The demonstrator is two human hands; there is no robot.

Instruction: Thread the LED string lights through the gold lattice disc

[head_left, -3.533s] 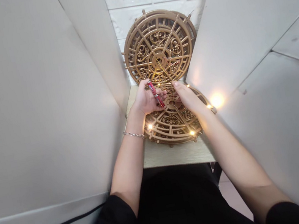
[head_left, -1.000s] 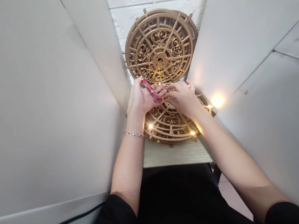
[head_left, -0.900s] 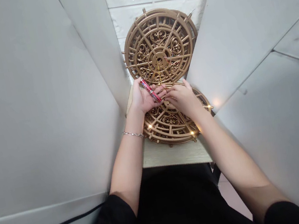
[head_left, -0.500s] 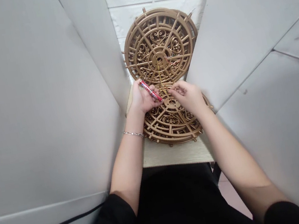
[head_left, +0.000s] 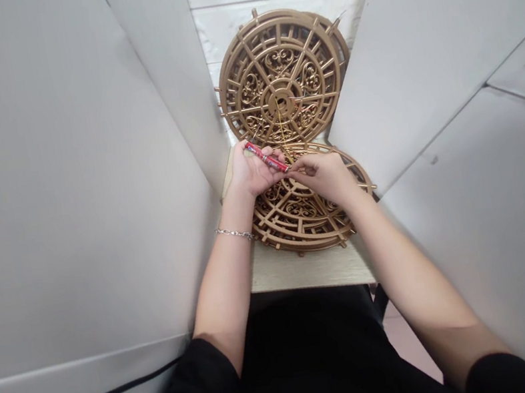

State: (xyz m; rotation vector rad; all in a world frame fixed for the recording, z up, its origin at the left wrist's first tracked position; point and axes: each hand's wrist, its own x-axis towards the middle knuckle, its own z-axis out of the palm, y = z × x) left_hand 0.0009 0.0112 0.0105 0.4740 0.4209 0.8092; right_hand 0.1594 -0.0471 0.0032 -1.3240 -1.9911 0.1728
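Observation:
A gold openwork disc (head_left: 304, 216) lies flat on the narrow wooden table (head_left: 306, 270). My left hand (head_left: 252, 172) is closed round two red batteries (head_left: 266, 157) held end to end above the disc. My right hand (head_left: 323, 173) hovers over the disc's middle, its fingertips pinched at the right end of the batteries and on a thin wire (head_left: 281, 127) that rises from there. What else the pinch holds is hidden. A chain bracelet (head_left: 234, 234) sits on my left wrist.
Two more gold discs (head_left: 279, 78) lean upright against the white wall at the back of the table. Tall grey panels (head_left: 63, 191) close in on the left and on the right (head_left: 451, 88). My black-clad lap is below the table edge.
The small lights round the flat disc's rim, lit a second ago, are now out. My right hand lifted from the disc's centre and pinched in at the batteries' right end.

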